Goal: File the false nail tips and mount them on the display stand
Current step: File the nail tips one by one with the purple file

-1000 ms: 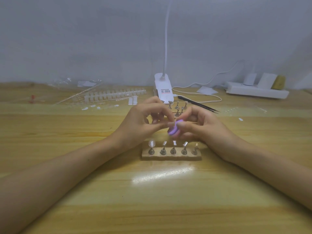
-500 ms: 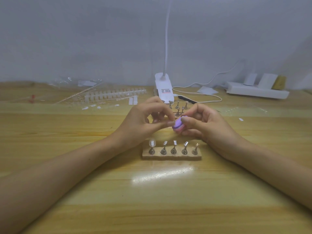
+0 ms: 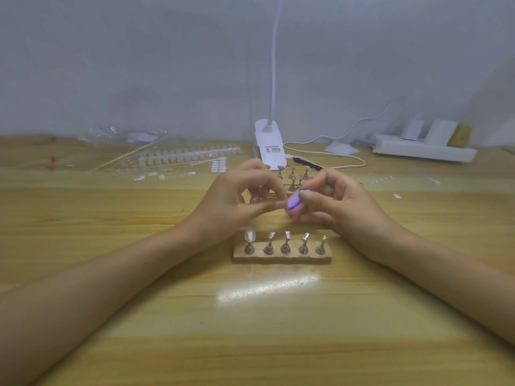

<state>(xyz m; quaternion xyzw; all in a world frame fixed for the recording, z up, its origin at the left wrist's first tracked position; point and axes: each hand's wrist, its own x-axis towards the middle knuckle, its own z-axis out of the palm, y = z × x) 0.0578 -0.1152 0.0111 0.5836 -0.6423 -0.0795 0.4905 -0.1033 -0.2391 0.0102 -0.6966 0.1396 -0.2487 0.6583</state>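
Bare table [image 3: 264, 330] lies open before the display stand [image 3: 282, 256]; behind, a lamp base [image 3: 269, 146] (cord trailing right) blocks.

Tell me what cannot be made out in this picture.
Nail tip pinched by the left hand against the purple file: head view, fingers cover it.
Lamp: head view, top edge cuts it off.
Rear stand: head view, partly behind the left hand.
Lamp label: head view, too small to read.
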